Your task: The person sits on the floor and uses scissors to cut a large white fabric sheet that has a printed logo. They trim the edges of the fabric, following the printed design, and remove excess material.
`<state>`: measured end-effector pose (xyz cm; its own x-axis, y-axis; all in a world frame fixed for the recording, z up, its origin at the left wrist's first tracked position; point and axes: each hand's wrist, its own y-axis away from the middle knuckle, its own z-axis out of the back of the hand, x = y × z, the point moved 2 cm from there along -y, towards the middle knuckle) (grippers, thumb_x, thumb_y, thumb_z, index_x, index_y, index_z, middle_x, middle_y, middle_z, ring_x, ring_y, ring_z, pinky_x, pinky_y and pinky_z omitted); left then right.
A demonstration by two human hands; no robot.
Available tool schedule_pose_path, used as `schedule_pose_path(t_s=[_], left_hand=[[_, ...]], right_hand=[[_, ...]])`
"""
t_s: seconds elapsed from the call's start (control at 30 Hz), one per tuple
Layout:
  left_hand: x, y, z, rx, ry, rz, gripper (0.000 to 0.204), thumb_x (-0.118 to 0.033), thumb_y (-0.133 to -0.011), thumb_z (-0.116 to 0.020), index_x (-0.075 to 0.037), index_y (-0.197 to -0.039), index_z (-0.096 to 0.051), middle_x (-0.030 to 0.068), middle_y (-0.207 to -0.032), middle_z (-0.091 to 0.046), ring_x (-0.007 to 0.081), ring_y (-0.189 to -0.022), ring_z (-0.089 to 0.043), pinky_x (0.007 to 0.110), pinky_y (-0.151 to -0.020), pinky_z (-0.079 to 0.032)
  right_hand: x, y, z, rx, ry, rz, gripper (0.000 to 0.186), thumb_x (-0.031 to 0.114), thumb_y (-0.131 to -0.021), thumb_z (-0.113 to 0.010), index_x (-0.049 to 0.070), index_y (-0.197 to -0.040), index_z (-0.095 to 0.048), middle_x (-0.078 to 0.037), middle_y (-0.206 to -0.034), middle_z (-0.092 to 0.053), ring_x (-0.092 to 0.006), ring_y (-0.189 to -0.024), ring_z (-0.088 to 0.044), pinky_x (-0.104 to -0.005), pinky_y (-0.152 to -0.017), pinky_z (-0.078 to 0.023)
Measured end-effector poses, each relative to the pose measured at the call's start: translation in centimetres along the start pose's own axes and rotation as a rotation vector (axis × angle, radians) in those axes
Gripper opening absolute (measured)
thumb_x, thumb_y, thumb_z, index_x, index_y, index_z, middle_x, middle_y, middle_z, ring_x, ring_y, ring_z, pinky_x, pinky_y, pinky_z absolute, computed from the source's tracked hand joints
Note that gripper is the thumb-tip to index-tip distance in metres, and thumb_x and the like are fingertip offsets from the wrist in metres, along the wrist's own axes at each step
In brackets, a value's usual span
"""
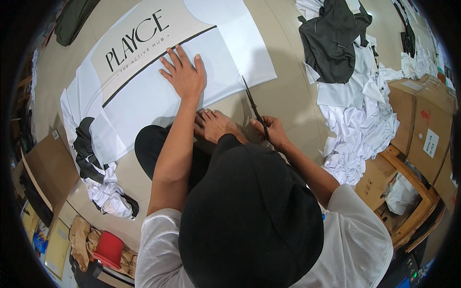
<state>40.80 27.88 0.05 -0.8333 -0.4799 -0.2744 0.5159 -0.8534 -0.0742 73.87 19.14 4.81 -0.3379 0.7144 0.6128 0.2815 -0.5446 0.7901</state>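
A large white fabric sheet [223, 62] lies spread on the floor, with a beige printed panel [139, 41] edged by a black line. Flat on the white part rests my left hand [185, 77], fingers spread, their tips by the black line. My right hand [272, 132] grips black-handled scissors [253, 104] just off the sheet's near edge. Their blades point away from me, and the tips reach over the fabric along a faint line. Whether the blades are closed is too fine to tell. A bare foot [218, 124] sits between my arms, close to the fabric.
White scraps [357, 139] pile up at right, with dark cloth [329, 43] beyond them. Cardboard boxes [422, 120] and a wooden frame [408, 216] stand farther right. A dark and white cloth bundle [108, 194] and a red container [108, 249] are at left. A black cap [249, 216] blocks the lower middle.
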Motion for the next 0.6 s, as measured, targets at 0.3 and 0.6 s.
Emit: schedule_pose_path(t_s=[0.3,0.6], left_hand=[[0.09,0.06,-0.1,-0.006,0.002,-0.005,0.082,-0.056,-0.114,-0.038,-0.002,-0.174,-0.028,0.0291,-0.181,-0.02,0.0582,-0.165,-0.009,0.073,-0.13,-0.002],[0.04,0.04,0.06,-0.003,0.003,0.004,0.082,-0.055,-0.113,-0.04,-0.002,-0.174,-0.029,0.0283,-0.181,-0.021,0.0574,-0.166,-0.01,0.072,-0.131,-0.001]], right_hand=[[0.02,0.11,-0.12,-0.011,-0.015,-0.009,0.048,0.043,-0.096,-0.087,0.011,-0.073,-0.059,0.001,-0.064,-0.059,-0.0087,-0.056,-0.052,-0.0276,-0.051,-0.039],[-0.05,0.3,0.24,-0.027,0.067,-0.005,0.044,0.039,-0.096,-0.087,0.009,-0.073,-0.063,-0.001,-0.065,-0.061,-0.0089,-0.056,-0.053,-0.028,-0.051,-0.039]])
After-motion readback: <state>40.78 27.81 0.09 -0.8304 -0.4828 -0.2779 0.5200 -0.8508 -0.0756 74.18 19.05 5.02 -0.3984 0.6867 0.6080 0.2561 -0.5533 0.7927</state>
